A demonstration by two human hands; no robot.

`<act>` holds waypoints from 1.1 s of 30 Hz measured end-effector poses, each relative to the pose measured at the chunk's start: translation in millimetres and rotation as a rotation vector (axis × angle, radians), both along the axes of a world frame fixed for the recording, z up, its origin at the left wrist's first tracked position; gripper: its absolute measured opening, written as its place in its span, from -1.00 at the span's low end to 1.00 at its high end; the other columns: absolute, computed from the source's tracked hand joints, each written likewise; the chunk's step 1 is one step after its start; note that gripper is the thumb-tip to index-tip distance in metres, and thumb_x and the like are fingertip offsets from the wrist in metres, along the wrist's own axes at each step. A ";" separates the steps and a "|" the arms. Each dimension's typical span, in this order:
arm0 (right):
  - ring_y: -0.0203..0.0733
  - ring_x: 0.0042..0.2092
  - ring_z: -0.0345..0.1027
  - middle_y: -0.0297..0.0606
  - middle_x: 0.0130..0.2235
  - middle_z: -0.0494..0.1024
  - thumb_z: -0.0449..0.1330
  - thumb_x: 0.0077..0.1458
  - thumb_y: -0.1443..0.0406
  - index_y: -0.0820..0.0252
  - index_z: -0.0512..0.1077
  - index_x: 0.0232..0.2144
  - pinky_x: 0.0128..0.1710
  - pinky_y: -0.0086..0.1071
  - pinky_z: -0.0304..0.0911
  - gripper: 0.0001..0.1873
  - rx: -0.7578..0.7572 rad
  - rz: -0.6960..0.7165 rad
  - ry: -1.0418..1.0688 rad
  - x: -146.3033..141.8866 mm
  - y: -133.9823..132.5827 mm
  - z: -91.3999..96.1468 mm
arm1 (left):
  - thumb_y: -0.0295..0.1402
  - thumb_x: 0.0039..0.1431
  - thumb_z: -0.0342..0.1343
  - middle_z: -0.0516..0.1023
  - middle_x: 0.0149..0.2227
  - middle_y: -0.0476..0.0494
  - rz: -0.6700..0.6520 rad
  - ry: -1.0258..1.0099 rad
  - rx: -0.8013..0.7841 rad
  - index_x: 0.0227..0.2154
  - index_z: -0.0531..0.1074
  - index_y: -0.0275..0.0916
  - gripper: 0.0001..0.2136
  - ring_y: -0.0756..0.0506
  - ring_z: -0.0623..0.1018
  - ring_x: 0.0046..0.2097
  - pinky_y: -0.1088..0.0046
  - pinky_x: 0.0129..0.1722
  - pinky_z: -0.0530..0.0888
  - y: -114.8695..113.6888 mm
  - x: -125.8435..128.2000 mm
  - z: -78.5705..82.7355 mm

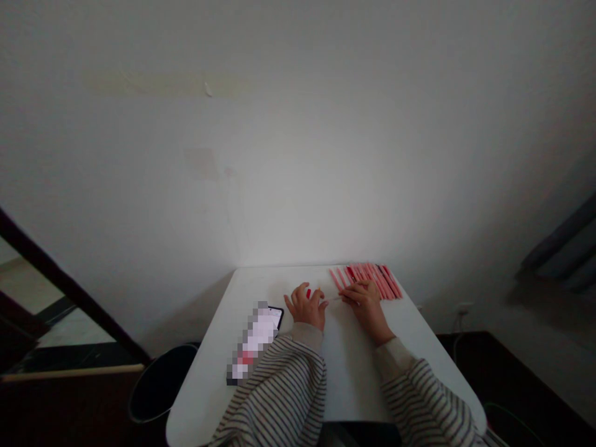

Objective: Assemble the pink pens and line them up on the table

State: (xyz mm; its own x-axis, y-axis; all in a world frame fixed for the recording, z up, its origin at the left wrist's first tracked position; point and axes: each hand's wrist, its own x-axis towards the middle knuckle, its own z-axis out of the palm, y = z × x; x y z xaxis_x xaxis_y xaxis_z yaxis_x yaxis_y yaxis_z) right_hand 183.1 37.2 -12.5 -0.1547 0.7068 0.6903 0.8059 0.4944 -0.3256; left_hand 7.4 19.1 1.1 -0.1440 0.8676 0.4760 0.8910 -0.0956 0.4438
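Over the white table, my left hand (307, 308) has its thumb and index finger drawn together, with the other fingers bent and spread. What lies in that pinch is too small to make out. A small red piece (308, 293) shows by its fingers, with a tiny orange tip (319, 289) close by. My right hand (367, 308) has its fingers closed on a thin pale stick (334, 298) that points toward my left thumb. Just beyond the right hand lies a row of slim pink and red pen-like sticks (386, 282), partly covered by that hand.
A phone (278, 315) with a lit, partly blurred screen lies left of my left forearm. The white table (351, 379) stands against a pale wall (298, 155). On the floor at left is a dark round bin (162, 382). A wall socket (464, 308) sits low at right.
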 end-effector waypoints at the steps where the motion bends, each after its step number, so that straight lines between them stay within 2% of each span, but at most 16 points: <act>1: -0.03 -0.09 0.18 -0.31 -0.24 0.58 0.21 0.09 0.24 -0.04 0.55 -0.23 -0.08 -0.10 0.09 -0.83 0.005 -0.001 0.001 0.0 0.0 -0.1 | -0.24 -0.02 0.22 0.36 0.07 -0.08 0.002 0.002 0.000 -0.37 0.53 0.00 -0.89 -0.19 0.28 0.12 -0.13 0.21 0.01 -0.1 0.1 0.1; 12: -0.02 -0.08 0.19 -0.28 -0.24 0.58 0.20 0.10 0.22 -0.05 0.55 -0.24 -0.08 -0.08 0.11 -0.83 0.016 0.003 0.008 0.4 0.4 0.6 | -0.16 0.11 0.06 0.39 0.07 -0.10 0.036 0.054 0.015 -0.36 0.55 -0.04 -0.81 -0.21 0.28 0.10 -0.16 0.19 0.02 2.2 1.5 -7.3; 22: -0.03 -0.07 0.19 -0.29 -0.23 0.58 0.22 0.07 0.25 0.00 0.55 -0.29 -0.06 -0.10 0.10 -0.87 0.003 0.009 0.028 -0.5 -2.9 4.9 | -0.16 0.15 0.02 0.46 0.05 0.04 0.025 0.059 0.049 -0.49 0.56 -0.06 -0.74 -0.23 0.31 0.08 -0.21 0.15 0.07 3.4 1.2 -8.0; 30: -0.03 -0.11 0.23 -0.29 -0.27 0.58 0.22 0.06 0.24 0.00 0.54 -0.31 -0.07 -0.08 0.10 -0.88 0.031 -0.012 0.041 1.5 0.2 1.4 | -0.17 0.21 -0.08 0.47 0.04 0.01 0.012 0.040 0.009 -0.49 0.55 -0.07 -0.67 -0.21 0.29 0.09 -0.16 0.17 0.03 3.6 -0.3 -6.6; 33: -0.03 -0.11 0.22 -0.30 -0.26 0.57 0.21 0.07 0.24 -0.01 0.53 -0.30 -0.08 -0.08 0.09 -0.88 0.028 -0.021 0.041 2.1 -0.5 1.7 | -0.16 0.19 -0.06 0.46 0.04 -0.03 0.036 0.045 0.033 -0.47 0.55 -0.09 -0.69 -0.21 0.30 0.08 -0.14 0.16 0.06 4.2 0.1 -8.0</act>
